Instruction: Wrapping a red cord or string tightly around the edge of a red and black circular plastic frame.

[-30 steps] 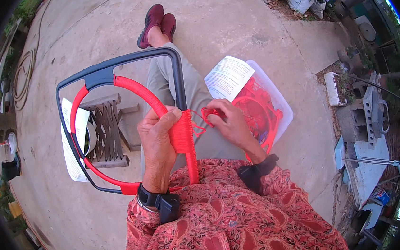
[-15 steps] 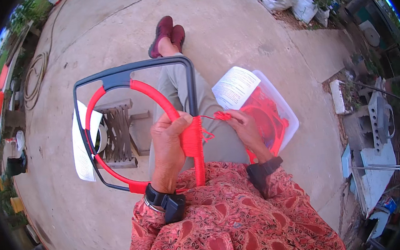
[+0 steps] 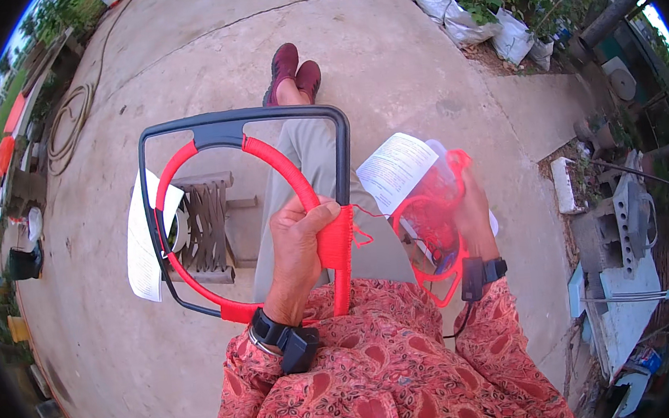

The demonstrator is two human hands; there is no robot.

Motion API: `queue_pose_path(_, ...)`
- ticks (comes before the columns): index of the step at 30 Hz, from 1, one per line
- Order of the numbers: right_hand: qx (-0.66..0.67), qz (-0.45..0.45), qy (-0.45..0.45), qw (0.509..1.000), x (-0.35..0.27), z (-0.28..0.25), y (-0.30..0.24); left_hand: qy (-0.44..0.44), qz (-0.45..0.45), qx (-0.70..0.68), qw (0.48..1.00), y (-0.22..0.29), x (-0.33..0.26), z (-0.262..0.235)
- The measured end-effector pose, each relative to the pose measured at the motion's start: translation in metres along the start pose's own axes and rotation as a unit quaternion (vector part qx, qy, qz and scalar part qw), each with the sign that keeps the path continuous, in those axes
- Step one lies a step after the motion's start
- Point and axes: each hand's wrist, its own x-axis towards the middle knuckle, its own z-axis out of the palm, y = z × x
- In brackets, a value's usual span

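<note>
Frame (image 3: 220, 131), black with a red-wrapped ring, is held above the person's lap. At far left, a coiled hose (image 3: 69, 129) lies on the concrete floor (image 3: 110, 372). Nearer, a paper (image 3: 141, 258) and a slatted stool (image 3: 210, 228) show behind the frame, whose ring and bars partly block both. The left hand (image 3: 296, 240) grasps the red wrapping on the frame's right side, beside the maroon shoes' (image 3: 285, 66) line. Red thread (image 3: 363, 241) trails off that side. A second paper (image 3: 397, 170) covers part of a clear tub (image 3: 443, 163) with red parts (image 3: 432, 278). Over these the right hand (image 3: 473, 205) is blurred; I cannot tell whether it grasps anything. Farther right are white sacks (image 3: 512, 38), grey blocks (image 3: 601, 233) and a pale board (image 3: 628, 295).
</note>
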Motion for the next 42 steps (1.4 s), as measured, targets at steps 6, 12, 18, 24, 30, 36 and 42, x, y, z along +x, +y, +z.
queue_pose_path(6, -0.075, 0.016, -0.132, 0.988, -0.023, 0.063, -0.025, -0.033, 0.000, 0.002, 0.999, 0.000, -0.001, 0.000)
queue_pose_path(12, 0.057, -0.020, -0.247, 0.967, -0.046, 0.108, -0.057, -0.053, 0.010, -0.029, 0.998, 0.006, -0.008, -0.004)
queue_pose_path(18, 0.129, -0.035, -0.288, 0.948, -0.045, 0.129, -0.074, -0.074, 0.015, -0.057, 0.996, 0.011, -0.011, -0.006)
queue_pose_path(24, -0.036, -0.091, -0.242, 0.965, -0.048, 0.134, -0.075, -0.085, 0.015, -0.044, 0.995, 0.011, -0.010, -0.002)
queue_pose_path(30, -0.226, -0.199, -0.229, 0.926, -0.062, 0.144, -0.087, -0.087, 0.007, -0.046, 0.995, 0.007, -0.010, 0.002)
queue_pose_path(36, -0.217, -0.275, -0.230, 0.908, -0.087, 0.165, -0.107, -0.077, 0.004, -0.030, 0.997, 0.004, -0.008, 0.002)
queue_pose_path(42, -0.151, -0.280, -0.251, 0.914, -0.092, 0.164, -0.107, -0.090, -0.002, -0.044, 0.995, 0.008, -0.011, 0.007)
